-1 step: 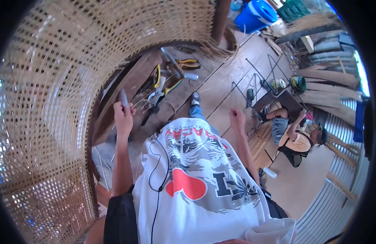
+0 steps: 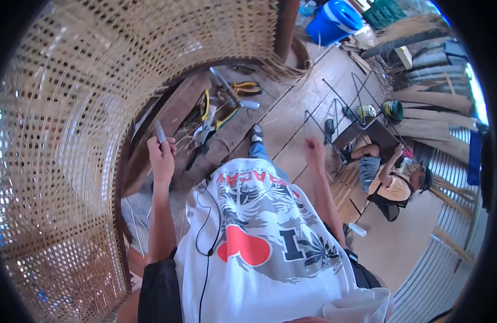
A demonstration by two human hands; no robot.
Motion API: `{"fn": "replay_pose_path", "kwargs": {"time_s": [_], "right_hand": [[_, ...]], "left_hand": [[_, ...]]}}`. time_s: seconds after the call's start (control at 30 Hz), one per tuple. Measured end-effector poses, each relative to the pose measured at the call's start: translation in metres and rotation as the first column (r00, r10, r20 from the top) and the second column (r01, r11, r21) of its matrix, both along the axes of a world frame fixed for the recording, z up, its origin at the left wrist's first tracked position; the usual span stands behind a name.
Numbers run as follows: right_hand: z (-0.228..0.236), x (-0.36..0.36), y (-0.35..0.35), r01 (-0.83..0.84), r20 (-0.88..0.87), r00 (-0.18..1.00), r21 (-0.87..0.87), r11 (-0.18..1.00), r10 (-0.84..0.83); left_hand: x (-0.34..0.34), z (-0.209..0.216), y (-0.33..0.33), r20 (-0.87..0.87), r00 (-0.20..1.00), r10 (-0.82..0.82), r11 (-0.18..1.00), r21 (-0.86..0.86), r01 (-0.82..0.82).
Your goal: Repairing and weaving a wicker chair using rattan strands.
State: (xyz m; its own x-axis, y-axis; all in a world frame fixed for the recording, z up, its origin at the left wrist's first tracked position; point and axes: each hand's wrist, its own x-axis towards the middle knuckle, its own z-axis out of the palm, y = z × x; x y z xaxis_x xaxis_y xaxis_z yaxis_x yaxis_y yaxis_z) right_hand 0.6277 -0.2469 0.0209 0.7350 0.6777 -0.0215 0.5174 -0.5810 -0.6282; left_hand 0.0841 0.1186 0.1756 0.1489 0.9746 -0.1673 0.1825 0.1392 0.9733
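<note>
My left hand point(image 2: 161, 157) is closed around a knife point(image 2: 160, 132), its grey blade sticking up past the fingers; the grip is hidden. It is held in front of the woven cane panel point(image 2: 71, 118), beside the dark wooden frame. My right hand point(image 2: 315, 153) is closed above the floor planks, apart from the panel, and whether anything thin is in it I cannot make out. Between the hands, on wooden boards, lie yellow-handled pliers point(image 2: 206, 105), orange-and-black-handled pliers point(image 2: 245, 88) and a hammer point(image 2: 227, 86).
On the right a person point(image 2: 391, 185) sits low, working at a dark panel point(image 2: 380, 137). Thin black metal frames point(image 2: 340, 99) stand ahead of them. A blue cooler point(image 2: 334, 22) and a green crate point(image 2: 384, 13) are at the back. Planks point(image 2: 434, 102) lean along the right side.
The view shifts slightly. My right hand is a little higher, and the knife in my left hand tilts slightly more to the left.
</note>
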Motion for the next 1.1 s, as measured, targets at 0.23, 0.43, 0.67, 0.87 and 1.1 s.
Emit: {"fn": "replay_pose_path", "kwargs": {"time_s": [0.23, 0.43, 0.67, 0.87, 1.1], "right_hand": [[0.280, -0.040, 0.232, -0.376, -0.378, 0.786, 0.335, 0.864, 0.489], [0.286, -0.060, 0.301, -0.388, -0.466, 0.727, 0.329, 0.861, 0.505], [0.268, 0.037, 0.302, -0.469, -0.103, 0.865, 0.181, 0.864, 0.491], [0.253, 0.146, 0.280, -0.322, 0.258, 0.904, -0.118, 0.939, 0.342], [0.334, -0.001, 0.306, -0.516, 0.589, 0.741, 0.194, 0.834, 0.321]], "left_hand": [[0.210, 0.124, -0.004, 0.172, 0.921, -0.348, 0.937, 0.084, 0.339], [0.279, 0.107, 0.043, 0.131, 0.942, -0.308, 0.932, 0.241, 0.271], [0.256, 0.116, 0.103, 0.132, 0.989, -0.070, 0.985, 0.165, 0.047], [0.262, 0.039, 0.094, 0.203, 0.979, -0.017, 0.985, 0.173, -0.019], [0.283, 0.055, 0.058, 0.353, 0.914, -0.199, 0.976, 0.158, 0.151]]}}
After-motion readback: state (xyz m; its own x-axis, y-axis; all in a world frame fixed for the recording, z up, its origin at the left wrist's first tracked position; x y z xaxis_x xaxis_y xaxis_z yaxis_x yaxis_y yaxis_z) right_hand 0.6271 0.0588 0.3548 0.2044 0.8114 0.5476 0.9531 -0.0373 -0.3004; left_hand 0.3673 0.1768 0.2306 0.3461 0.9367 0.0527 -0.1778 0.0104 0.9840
